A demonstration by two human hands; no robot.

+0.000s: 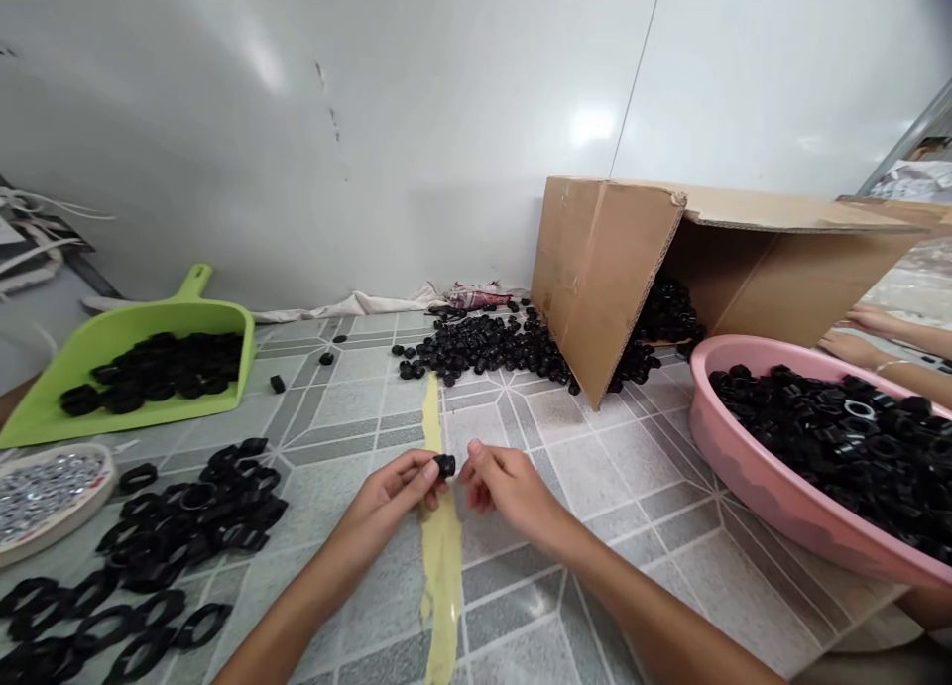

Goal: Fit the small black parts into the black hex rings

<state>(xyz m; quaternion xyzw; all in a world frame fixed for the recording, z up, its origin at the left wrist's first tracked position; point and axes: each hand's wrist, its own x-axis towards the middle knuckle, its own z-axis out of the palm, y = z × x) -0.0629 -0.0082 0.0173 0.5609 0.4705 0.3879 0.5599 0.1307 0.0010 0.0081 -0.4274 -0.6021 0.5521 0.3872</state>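
My left hand (402, 485) pinches a small black ring-shaped plastic part (444, 465) between thumb and fingers, above a yellow tape strip (443, 566) on the table. Just to its right, my right hand (506, 482) is closed with thumb and forefinger together, a small gap from the part. Whether anything is in that pinch I cannot make out. Beyond both hands lies a pile of small black parts (483, 343). To the left of my left hand is a heap of larger black rings (197, 512).
A green dustpan (242, 343) with black rings and a pale dish (104, 477) of small shiny pieces stand left. A cardboard box (580, 279) lies on its side at back right. A pink basin (714, 437) full of black parts is at right, near another person's hands (855, 346).
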